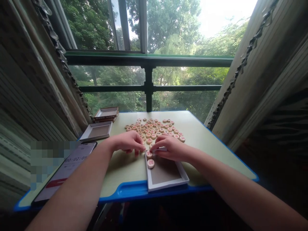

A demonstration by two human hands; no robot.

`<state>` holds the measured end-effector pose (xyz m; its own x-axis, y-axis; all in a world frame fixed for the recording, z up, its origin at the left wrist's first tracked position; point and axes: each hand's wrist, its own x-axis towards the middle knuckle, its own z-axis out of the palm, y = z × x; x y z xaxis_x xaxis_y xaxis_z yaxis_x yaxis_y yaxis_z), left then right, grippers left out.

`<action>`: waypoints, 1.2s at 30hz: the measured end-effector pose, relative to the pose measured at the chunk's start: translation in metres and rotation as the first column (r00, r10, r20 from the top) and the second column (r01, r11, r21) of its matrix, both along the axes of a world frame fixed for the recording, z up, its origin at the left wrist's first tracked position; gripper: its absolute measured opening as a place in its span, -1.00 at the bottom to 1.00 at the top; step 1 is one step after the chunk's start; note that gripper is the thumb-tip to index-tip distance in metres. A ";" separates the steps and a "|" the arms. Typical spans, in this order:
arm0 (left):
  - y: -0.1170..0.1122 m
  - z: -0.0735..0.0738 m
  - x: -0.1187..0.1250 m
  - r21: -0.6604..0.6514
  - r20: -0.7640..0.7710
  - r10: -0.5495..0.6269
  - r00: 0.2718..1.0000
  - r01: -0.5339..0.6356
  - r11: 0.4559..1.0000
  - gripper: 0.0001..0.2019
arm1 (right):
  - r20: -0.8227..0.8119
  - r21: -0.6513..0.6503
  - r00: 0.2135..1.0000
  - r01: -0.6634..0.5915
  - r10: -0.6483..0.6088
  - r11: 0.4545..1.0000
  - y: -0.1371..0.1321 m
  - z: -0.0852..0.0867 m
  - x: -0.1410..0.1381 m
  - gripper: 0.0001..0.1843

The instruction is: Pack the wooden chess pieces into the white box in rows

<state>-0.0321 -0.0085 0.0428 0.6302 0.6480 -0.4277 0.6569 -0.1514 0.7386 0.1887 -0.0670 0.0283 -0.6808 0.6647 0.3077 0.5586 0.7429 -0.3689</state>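
Note:
Round wooden Chinese chess pieces [148, 131] with red or dark characters lie in a loose cluster on the table, beyond my hands. A shallow white-rimmed box tray [166, 185] sits at the near edge, with a red-marked piece [150, 164] along its left side. My right hand [169, 147] reaches over the tray's far end, fingertips pinched at another red-marked piece [149, 153] in the far left corner. Just left of that corner, my left hand [128, 141] has its fingers bent and drawn together; whatever lies between their tips is hidden.
A phone [74, 166] with a running timer lies at the table's left. Behind it are another shallow tray [97, 131] and a brown box [106, 113]. The table [211, 160] has a raised blue edge. Curtains flank a railed window.

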 end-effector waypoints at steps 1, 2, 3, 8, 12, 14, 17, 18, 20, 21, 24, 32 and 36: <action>0.000 0.000 0.001 -0.001 -0.003 -0.001 1.000 0.001 1.000 -0.70 | -0.004 0.005 1.000 -0.001 0.001 1.000 0.000 0.000 0.000 -0.81; 0.000 0.000 0.001 0.000 -0.005 -0.003 1.000 0.003 1.000 -0.70 | -0.012 0.014 1.000 0.006 -0.005 1.000 0.001 -0.001 0.000 -0.81; -0.001 0.000 0.002 0.004 -0.006 -0.005 1.000 0.005 1.000 -0.71 | -0.016 0.025 1.000 0.019 -0.019 1.000 0.001 -0.001 0.000 -0.81; -0.003 0.003 0.003 0.017 -0.039 -0.087 0.995 0.088 0.996 -0.75 | -0.002 0.084 0.997 0.079 -0.079 0.993 0.001 -0.002 0.000 -0.79; -0.004 0.004 0.003 0.018 -0.079 -0.132 0.988 0.134 0.991 -0.77 | -0.023 0.093 0.999 0.049 -0.047 0.994 0.000 -0.003 -0.003 -0.91; -0.004 0.004 0.004 0.018 -0.080 -0.130 0.988 0.131 0.991 -0.77 | -0.048 0.088 0.998 0.052 -0.048 0.995 0.000 -0.002 -0.004 -0.93; -0.004 0.003 0.005 0.004 -0.064 -0.129 0.990 0.130 0.992 -0.77 | -0.068 0.082 0.993 0.098 -0.092 0.992 0.002 0.001 0.000 -0.92; -0.004 0.003 0.005 -0.001 -0.060 -0.127 0.990 0.127 0.992 -0.77 | -0.063 0.080 0.992 0.117 -0.112 0.990 0.004 0.002 0.003 -0.92; -0.004 0.002 0.005 -0.014 -0.063 -0.120 0.991 0.119 0.993 -0.76 | -0.052 0.073 0.984 0.173 -0.169 0.982 0.009 0.006 0.011 -0.91; -0.004 0.002 0.006 -0.019 -0.069 -0.116 0.991 0.115 0.993 -0.76 | -0.055 0.075 0.974 0.223 -0.219 0.972 0.013 0.007 0.017 -0.90; -0.005 0.001 0.008 -0.018 -0.094 -0.112 0.989 0.111 0.994 -0.78 | -0.187 0.149 0.844 0.531 -0.504 0.834 0.024 0.009 0.034 -0.84; -0.011 0.001 0.013 -0.012 -0.052 -0.130 0.990 0.129 0.992 -0.83 | -0.169 0.043 0.550 0.833 -0.818 0.551 0.042 0.005 0.064 -0.74; -0.010 0.003 0.011 0.004 0.081 -0.025 0.996 0.025 1.000 -0.81 | 0.108 -0.125 0.551 0.833 -0.827 0.539 0.045 0.006 0.075 -0.74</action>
